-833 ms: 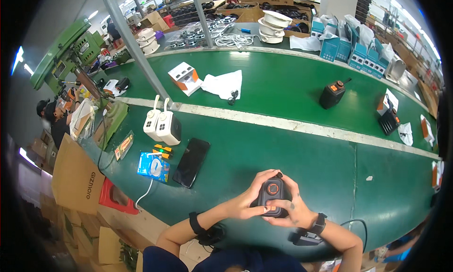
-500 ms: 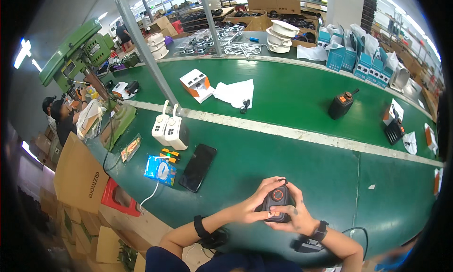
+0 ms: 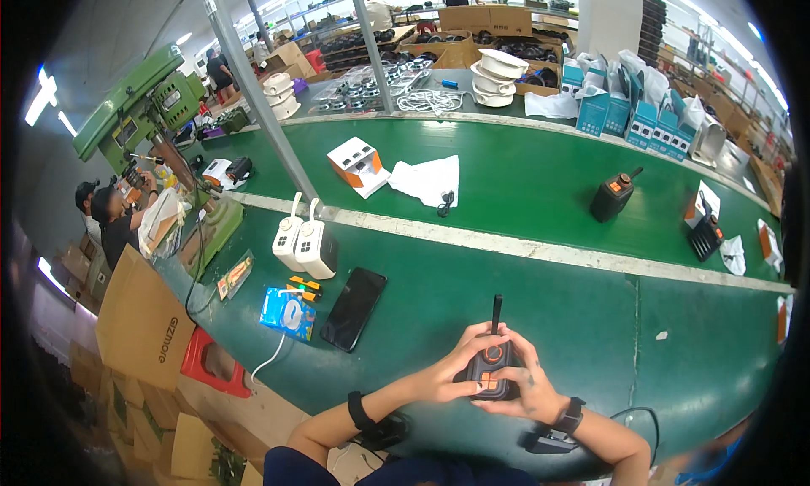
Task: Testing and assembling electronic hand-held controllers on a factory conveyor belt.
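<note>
Over the near green table I hold a small black boxy device [image 3: 492,369], which looks like a portable speaker, with an orange-ringed knob and orange buttons on top. A dark strap [image 3: 497,310] stands straight up from its far end. My left hand [image 3: 450,375] is closed round the left side, its thumb by the buttons and its fingers near the knob. My right hand [image 3: 531,386] grips the right side, with its thumb over the orange buttons. The device's underside is hidden. To the left lies a black phone [image 3: 354,310].
Two white devices with loops [image 3: 314,250] stand by the metal pole [image 3: 253,89]. A blue packet [image 3: 288,312] lies near the phone. On the green belt rest an open box [image 3: 358,167], a white bag [image 3: 426,180] and another black device [image 3: 612,197]. A green drill press [image 3: 135,119] stands left.
The strap, earlier low at the device's far end, now stands upright. Both hands keep their grip, and the right thumb stays at the buttons. The view has shifted slightly.
</note>
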The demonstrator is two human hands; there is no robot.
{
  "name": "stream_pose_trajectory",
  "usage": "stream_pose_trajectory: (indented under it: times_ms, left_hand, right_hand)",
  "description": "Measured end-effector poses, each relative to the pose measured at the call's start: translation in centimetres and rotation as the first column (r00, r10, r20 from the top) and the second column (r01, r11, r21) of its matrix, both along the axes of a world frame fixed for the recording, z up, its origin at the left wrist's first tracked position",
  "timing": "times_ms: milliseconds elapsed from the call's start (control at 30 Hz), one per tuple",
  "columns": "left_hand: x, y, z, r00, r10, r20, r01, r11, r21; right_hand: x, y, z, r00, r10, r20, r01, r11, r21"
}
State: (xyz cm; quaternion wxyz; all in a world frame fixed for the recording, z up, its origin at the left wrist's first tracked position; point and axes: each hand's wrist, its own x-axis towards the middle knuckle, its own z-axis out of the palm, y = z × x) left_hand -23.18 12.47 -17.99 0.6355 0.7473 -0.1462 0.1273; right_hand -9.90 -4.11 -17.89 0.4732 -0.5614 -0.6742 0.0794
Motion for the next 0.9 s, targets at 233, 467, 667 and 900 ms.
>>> stream_pose_trajectory:
  times_ms: [233, 467, 667, 900]
  left_hand:
    - [0.03, 0.15, -0.82, 1.0, 0.0, 0.002, 0.0, 1.0, 0.003]
    - [0.12, -0.03, -0.74, 0.999, 0.009, 0.031, -0.008, 1.0, -0.024]
    - [0.15, -0.04, -0.76, 0.999, -0.002, 0.034, 0.003, 1.0, -0.027]
    - [0.08, -0.09, -0.83, 1.0, 0.006, 0.026, -0.005, 0.999, -0.034]
  right_hand:
    - [-0.07, -0.15, 0.29, 0.998, 0.024, -0.055, -0.024, 1.0, 0.002]
    - [-0.55, -0.21, -0.13, 0.997, 0.016, -0.081, -0.013, 0.999, 0.037]
    - [-0.53, -0.3, -0.07, 0.995, 0.032, -0.099, -0.028, 0.999, 0.046]
    - [-0.38, -0.22, -0.47, 0.998, 0.002, -0.059, 0.0, 1.0, 0.024]
